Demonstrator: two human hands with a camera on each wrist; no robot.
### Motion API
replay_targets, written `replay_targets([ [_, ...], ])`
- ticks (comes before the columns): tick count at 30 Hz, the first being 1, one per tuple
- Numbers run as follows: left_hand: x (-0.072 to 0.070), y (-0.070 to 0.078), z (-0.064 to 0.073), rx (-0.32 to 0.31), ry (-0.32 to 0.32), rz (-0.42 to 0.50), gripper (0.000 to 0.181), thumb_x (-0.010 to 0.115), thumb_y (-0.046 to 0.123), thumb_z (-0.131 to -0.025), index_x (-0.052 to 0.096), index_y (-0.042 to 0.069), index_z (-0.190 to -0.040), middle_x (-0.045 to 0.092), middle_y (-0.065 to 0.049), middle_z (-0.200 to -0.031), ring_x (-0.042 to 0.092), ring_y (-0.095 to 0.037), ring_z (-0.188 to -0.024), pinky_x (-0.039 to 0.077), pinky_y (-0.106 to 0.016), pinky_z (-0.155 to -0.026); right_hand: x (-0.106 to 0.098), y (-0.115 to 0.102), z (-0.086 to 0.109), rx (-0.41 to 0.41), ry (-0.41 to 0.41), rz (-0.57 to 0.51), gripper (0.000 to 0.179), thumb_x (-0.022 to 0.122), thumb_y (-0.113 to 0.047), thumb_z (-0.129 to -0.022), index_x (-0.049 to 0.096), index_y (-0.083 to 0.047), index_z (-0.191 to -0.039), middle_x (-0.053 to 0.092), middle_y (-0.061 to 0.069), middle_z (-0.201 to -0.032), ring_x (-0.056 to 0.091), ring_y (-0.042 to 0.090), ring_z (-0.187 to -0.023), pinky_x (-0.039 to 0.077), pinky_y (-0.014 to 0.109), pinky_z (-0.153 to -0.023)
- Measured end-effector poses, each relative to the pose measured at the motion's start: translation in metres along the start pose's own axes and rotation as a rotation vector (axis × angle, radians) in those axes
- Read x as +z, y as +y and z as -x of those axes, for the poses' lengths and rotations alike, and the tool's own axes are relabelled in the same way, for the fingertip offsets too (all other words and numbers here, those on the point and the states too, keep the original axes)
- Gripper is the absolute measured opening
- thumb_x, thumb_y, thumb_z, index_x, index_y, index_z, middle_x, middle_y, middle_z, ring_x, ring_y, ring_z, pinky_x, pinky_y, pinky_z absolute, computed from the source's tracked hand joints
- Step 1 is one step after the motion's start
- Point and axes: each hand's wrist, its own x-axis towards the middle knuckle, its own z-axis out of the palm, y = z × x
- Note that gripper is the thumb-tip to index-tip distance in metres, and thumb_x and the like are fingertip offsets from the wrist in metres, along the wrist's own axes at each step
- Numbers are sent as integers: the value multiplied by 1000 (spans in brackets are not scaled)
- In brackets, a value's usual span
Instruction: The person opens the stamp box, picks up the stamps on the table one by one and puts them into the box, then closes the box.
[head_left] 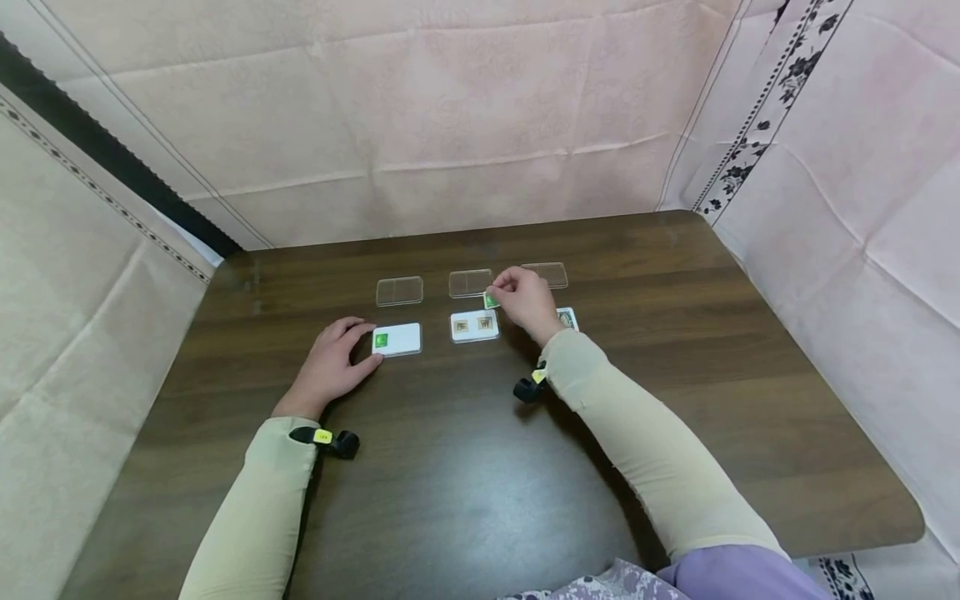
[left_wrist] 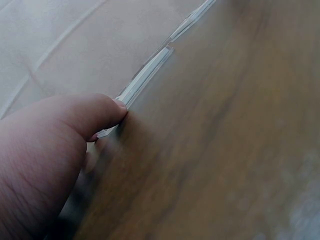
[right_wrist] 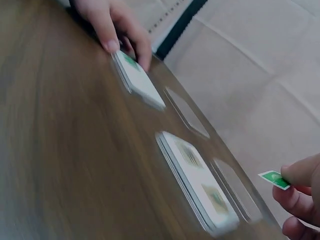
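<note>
Between thumb and fingertips, my right hand (head_left: pixel 528 302) pinches a small green stamp-like piece (right_wrist: pixel 275 179) with a white border, raised above the table. My left hand (head_left: pixel 332 364) holds the left end of a white card in a clear case (head_left: pixel 401 338), thumb at the near corner and fingers at the far one. A green square lies on that card's left half. In the middle is a second clear case (head_left: pixel 475 327) whose white card bears two brownish squares. Behind my right wrist a third card (head_left: pixel 567 317) with a greenish picture is partly hidden.
Three clear lids lie in a row behind the cases: a left lid (head_left: pixel 400 291), a middle lid (head_left: pixel 469 283) and a right lid (head_left: pixel 547 274). They sit near the back edge of the brown wooden table (head_left: pixel 450 467). Pale cloth (head_left: pixel 465 108) hangs around the table.
</note>
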Motion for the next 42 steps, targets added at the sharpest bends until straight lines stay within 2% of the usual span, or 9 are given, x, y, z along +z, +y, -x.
replay_targets([
  [5, -2, 0, 1, -11, -5, 5, 60, 66, 40, -95, 53, 8, -144, 43, -20, -149, 37, -43, -138, 25, -63, -113, 25, -14, 2, -43, -18, 39, 15, 72, -32, -95, 70, -17, -96, 67, -2, -85, 61, 17, -77, 47, 37, -81],
  [8, -2, 0, 1, -13, -7, 6, 60, 66, 40, -96, 52, 8, -144, 42, -21, -149, 36, -43, -138, 25, -63, -113, 40, -21, 4, -71, -31, 70, 14, 71, -33, -95, 69, -19, -96, 68, -6, -86, 62, 14, -80, 40, 41, -94],
  [11, -3, 1, 1, -11, -7, 6, 60, 66, 40, -96, 53, 8, -144, 42, -21, -149, 36, -44, -138, 26, -63, -113, 53, -27, 6, -105, -35, 92, 14, 71, -34, -96, 69, -20, -95, 68, -8, -84, 62, 13, -81, 35, 44, -100],
  [20, -2, 2, 0, -8, 2, -1, 59, 66, 40, -96, 53, 8, -143, 43, -20, -148, 37, -43, -138, 26, -63, -113, 78, -38, 10, -151, -33, 109, 14, 72, -33, -95, 70, -19, -92, 66, -9, -74, 61, 10, -71, 32, 45, -102],
  [33, -3, 4, 1, -16, 4, -4, 60, 65, 41, -96, 53, 8, -144, 43, -21, -148, 38, -44, -137, 26, -63, -112, 107, -53, 13, -210, -61, 216, 13, 72, -34, -95, 71, -24, -88, 65, -15, -73, 60, 10, -81, 33, 47, -102],
  [42, -3, 5, 0, -21, -4, -5, 59, 65, 42, -97, 54, 9, -144, 43, -20, -148, 37, -43, -138, 25, -63, -113, 118, -53, 12, -226, -59, 403, 15, 70, -39, -95, 70, -26, -88, 63, -17, -72, 57, 16, -87, 35, 42, -95],
])
